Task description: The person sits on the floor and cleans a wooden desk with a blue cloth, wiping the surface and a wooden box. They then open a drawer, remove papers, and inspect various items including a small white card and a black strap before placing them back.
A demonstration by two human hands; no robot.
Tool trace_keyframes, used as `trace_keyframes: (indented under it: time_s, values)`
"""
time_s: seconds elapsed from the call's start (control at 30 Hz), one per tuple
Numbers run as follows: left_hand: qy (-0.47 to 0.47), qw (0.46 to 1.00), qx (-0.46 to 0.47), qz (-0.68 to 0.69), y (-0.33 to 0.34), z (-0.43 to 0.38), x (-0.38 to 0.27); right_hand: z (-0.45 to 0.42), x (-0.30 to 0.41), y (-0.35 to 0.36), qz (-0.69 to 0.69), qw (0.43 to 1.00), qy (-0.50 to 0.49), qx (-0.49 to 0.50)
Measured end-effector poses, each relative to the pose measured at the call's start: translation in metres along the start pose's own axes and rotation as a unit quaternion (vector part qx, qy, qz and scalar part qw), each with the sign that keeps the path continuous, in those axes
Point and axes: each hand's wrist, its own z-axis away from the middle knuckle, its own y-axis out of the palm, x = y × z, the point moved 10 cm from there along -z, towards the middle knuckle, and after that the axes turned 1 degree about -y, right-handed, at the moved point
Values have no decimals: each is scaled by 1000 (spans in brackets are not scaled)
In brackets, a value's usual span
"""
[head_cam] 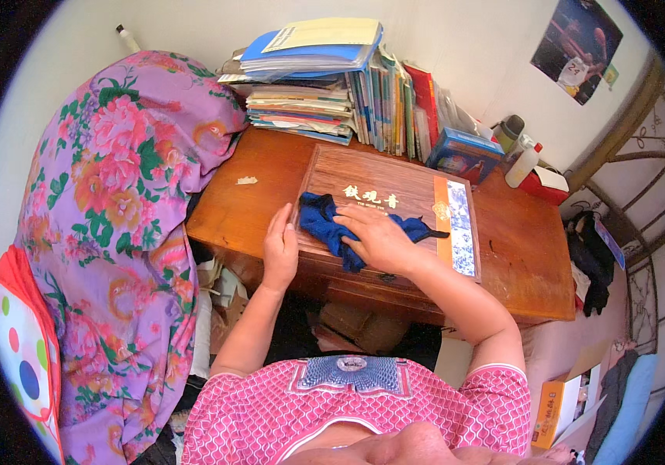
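Note:
A brown wood-look gift box [390,168] with gold lettering and an orange and blue-white band lies flat on the wooden desk [239,174]. On its lid is a crumpled dark blue cloth [326,229]. My right hand [376,235] presses palm down on this cloth, its fingers pointing left; whether they grip any of it I cannot tell. My left hand [281,247] stands on edge by the box's left side, fingers together and pointing up, with nothing seen in it.
Stacked folders [309,52] and upright books [390,104] line the wall behind the box. A blue carton [463,154] and a white bottle [523,165] stand at the back right. Floral fabric [129,203] covers something bulky on the left. A scrap [246,181] lies on the desk.

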Motion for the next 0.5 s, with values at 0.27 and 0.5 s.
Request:
trace_keyframes:
  time_s: [0.27, 0.5]
  values:
    - [178, 930, 112, -302, 42, -17, -84, 34, -113, -27, 160, 960, 225, -42]
    - [220, 887, 273, -299, 159, -10, -104, 29, -92, -25, 94, 986, 122, -56]
